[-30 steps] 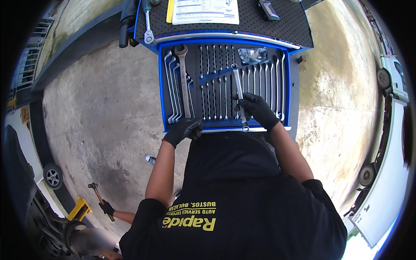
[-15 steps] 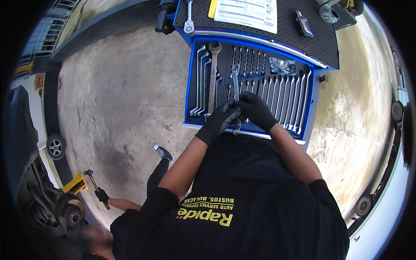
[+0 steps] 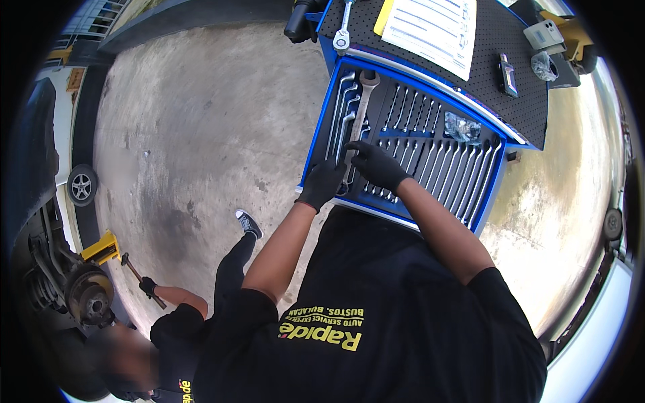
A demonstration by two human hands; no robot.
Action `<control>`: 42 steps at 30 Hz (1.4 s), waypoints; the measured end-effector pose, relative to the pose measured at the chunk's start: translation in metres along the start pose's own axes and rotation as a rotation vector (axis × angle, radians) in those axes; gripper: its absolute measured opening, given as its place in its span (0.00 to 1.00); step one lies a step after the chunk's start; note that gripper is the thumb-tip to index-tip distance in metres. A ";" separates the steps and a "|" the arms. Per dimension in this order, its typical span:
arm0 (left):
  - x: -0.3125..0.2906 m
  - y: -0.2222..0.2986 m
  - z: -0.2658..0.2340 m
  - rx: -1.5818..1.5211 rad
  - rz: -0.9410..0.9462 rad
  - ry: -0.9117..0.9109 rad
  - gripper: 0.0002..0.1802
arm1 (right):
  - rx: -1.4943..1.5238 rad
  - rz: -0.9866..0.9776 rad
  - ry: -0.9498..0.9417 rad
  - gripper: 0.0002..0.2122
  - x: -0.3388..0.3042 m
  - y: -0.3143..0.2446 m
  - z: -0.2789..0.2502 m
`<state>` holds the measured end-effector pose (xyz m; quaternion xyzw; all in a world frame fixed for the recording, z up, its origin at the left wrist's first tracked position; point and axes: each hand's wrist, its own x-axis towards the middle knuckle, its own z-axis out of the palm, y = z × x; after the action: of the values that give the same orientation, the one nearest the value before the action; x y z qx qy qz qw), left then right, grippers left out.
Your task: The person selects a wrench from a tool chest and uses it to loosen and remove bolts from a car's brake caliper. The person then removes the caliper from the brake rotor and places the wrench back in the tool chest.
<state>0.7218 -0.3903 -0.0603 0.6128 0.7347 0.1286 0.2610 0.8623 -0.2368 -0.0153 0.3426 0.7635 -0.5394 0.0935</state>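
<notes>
An open blue tool drawer (image 3: 300, 189) lies in front of me with rows of wrenches in dark foam. My left hand (image 3: 322, 183), in a black glove, is over its near left part, fingers closed around the lower end of a shiny wrench (image 3: 343, 133). That wrench's lower end is hidden by the hand. Just to the right, my gloved right hand (image 3: 380, 166) reaches over the drawer with its index finger stretched out and nothing visible in it. Its fingertip is by the shaft of a large, dull open-end wrench (image 3: 363, 104).
On the black perforated cabinet top (image 3: 440, 57) lie a ratchet (image 3: 342, 40), printed sheets (image 3: 430, 30) and a small dark box (image 3: 508, 75). At lower left, another person's gloved hand (image 3: 148, 287) holds a hammer (image 3: 136, 270) near a brake disc (image 3: 89, 295) and yellow stand (image 3: 101, 248).
Both hands were together on a wrench over the drawer's middle. Now they are apart, the left with the wrench over the left section. The view has shifted, moving the cabinet rightward.
</notes>
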 end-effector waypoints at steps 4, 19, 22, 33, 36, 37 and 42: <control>0.019 -0.006 0.013 -0.323 -0.326 0.059 0.19 | -0.264 -0.052 0.033 0.21 0.024 0.006 0.004; 0.026 0.005 0.021 -0.128 -0.241 0.439 0.12 | -0.509 -0.137 0.128 0.14 0.030 0.016 0.012; 0.025 0.007 0.016 -0.142 -0.225 0.428 0.13 | -0.543 -0.104 0.134 0.14 0.029 0.026 0.011; 0.025 -0.010 0.020 -0.730 -0.409 0.427 0.17 | -0.338 -0.150 0.134 0.14 0.020 0.024 0.004; 0.020 -0.019 0.020 -1.121 -0.533 0.162 0.15 | -0.337 -0.113 0.160 0.13 0.021 0.022 0.004; 0.017 -0.020 0.020 -1.135 -0.489 0.188 0.14 | -0.313 -0.163 0.141 0.13 0.021 0.023 0.003; 0.000 -0.023 0.022 -1.489 -0.453 0.075 0.25 | -0.301 -0.113 0.123 0.14 0.025 0.032 0.001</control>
<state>0.7145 -0.3978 -0.0909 0.1064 0.5706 0.5521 0.5986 0.8635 -0.2209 -0.0525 0.3139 0.8579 -0.4013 0.0663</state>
